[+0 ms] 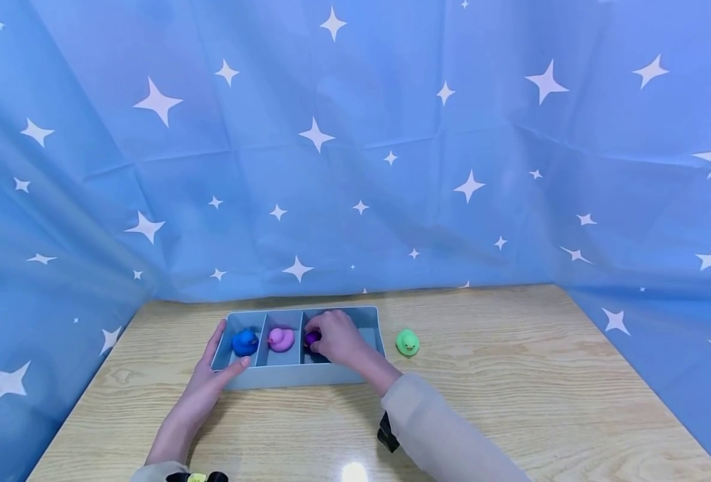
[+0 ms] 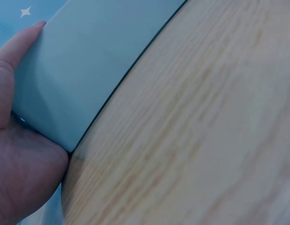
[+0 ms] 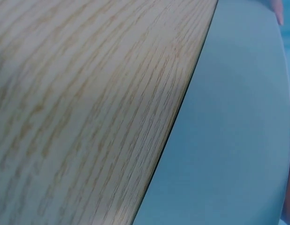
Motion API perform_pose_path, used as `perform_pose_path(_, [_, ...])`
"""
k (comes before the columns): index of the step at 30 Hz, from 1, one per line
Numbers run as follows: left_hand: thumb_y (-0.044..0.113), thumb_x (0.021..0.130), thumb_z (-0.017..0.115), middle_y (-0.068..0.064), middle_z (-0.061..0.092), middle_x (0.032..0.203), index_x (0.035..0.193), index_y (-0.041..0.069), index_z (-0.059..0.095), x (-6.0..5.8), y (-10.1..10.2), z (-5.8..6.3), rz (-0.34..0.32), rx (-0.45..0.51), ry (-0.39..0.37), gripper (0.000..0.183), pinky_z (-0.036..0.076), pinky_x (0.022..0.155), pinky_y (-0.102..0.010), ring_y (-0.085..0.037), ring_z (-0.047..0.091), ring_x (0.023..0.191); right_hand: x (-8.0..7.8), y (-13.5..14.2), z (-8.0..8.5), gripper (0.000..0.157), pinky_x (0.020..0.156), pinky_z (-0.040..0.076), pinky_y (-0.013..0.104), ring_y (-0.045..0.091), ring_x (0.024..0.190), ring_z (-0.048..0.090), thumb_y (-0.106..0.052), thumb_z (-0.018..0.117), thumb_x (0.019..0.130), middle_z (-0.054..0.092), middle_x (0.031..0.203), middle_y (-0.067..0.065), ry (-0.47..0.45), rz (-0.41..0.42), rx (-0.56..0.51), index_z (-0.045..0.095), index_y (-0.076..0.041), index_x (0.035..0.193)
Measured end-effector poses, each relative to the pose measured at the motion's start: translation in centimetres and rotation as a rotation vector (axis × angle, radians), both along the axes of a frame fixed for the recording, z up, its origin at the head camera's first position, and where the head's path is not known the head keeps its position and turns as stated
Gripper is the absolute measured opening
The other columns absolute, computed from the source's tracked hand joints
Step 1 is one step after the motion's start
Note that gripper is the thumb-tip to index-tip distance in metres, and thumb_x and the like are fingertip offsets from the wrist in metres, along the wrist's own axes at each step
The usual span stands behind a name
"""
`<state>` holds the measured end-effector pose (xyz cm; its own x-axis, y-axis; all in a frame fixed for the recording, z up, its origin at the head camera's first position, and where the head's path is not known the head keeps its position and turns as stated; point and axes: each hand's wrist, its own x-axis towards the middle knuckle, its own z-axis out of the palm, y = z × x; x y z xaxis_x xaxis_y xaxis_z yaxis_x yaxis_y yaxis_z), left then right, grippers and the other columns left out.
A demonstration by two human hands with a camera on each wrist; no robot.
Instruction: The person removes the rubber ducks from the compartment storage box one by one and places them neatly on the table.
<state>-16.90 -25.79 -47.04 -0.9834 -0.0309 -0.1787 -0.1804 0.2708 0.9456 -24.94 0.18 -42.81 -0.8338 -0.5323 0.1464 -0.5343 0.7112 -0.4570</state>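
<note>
A light blue-grey divided box [image 1: 298, 377] sits on the table. Its leftmost compartment contains a blue rubber duck [image 1: 245, 342], and the one beside it a pink rubber duck [image 1: 280, 339]. My right hand [image 1: 339, 338] reaches into the third compartment, thumb and fingers pinching a purple rubber duck [image 1: 312, 338] that it partly covers. At the box's left front corner, my left hand [image 1: 207, 379] rests with its thumb straight at the front rim and its fingers extended along the left side. The left wrist view shows the palm against that corner.
To the right of the box, a green rubber duck [image 1: 407, 343] stands on the wooden table [image 1: 542, 381]. Blue cloth [image 1: 385, 234] with white stars hangs behind and at both sides of the table. My right forearm crosses the box's front right part.
</note>
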Motion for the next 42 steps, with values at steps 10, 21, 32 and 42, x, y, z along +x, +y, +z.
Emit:
perform_pose_path(10, [0.038, 0.099, 0.067, -0.013, -0.009, 0.171, 0.163, 0.043, -0.007, -0.1, 0.0, -0.1, 0.006, 0.004, -0.003, 0.099, 0.002, 0.113, -0.077, -0.044, -0.011, 0.154, -0.1, 0.3, -0.1, 0.02, 0.09, 0.054, 0.034, 0.021, 0.103, 0.068, -0.007, 0.081, 0.088, 0.077, 0.103, 0.005, -0.084, 0.004, -0.103, 0.081, -0.006, 0.108])
perform_pose_path(21, [0.038, 0.099, 0.068, -0.013, -0.009, 0.171, 0.164, 0.042, -0.007, 0.0, 0.1, -0.2, 0.016, 0.003, -0.002, 0.099, 0.002, 0.114, -0.076, -0.044, -0.012, 0.154, -0.3, 0.8, -0.2, 0.025, 0.089, 0.056, 0.034, 0.021, 0.103, 0.067, 0.0, 0.078, 0.088, 0.075, 0.106, 0.006, -0.208, 0.006, -0.249, 0.079, -0.006, 0.113])
perform_pose_path(32, [0.038, 0.099, 0.068, -0.013, -0.009, 0.171, 0.163, 0.042, -0.008, -0.1, 0.1, -0.2, 0.022, 0.008, -0.009, 0.099, 0.001, 0.114, -0.076, -0.045, -0.012, 0.153, -0.2, 2.4, 0.4, 0.03, 0.092, 0.055, 0.035, 0.024, 0.117, 0.063, 0.001, 0.073, 0.092, 0.072, 0.122, 0.005, -0.288, 0.018, -0.359, 0.079, -0.012, 0.118])
perform_pose_path(42, [0.039, 0.099, 0.068, -0.014, -0.009, 0.171, 0.163, 0.043, -0.008, -0.2, 0.0, -0.2, 0.021, 0.006, -0.018, 0.1, 0.001, 0.113, -0.077, -0.045, -0.012, 0.153, 0.2, 4.6, 1.7, 0.031, 0.085, 0.058, 0.03, 0.029, 0.123, 0.062, 0.003, 0.069, 0.094, 0.071, 0.126, 0.007, -0.302, 0.044, -0.433, 0.077, -0.009, 0.121])
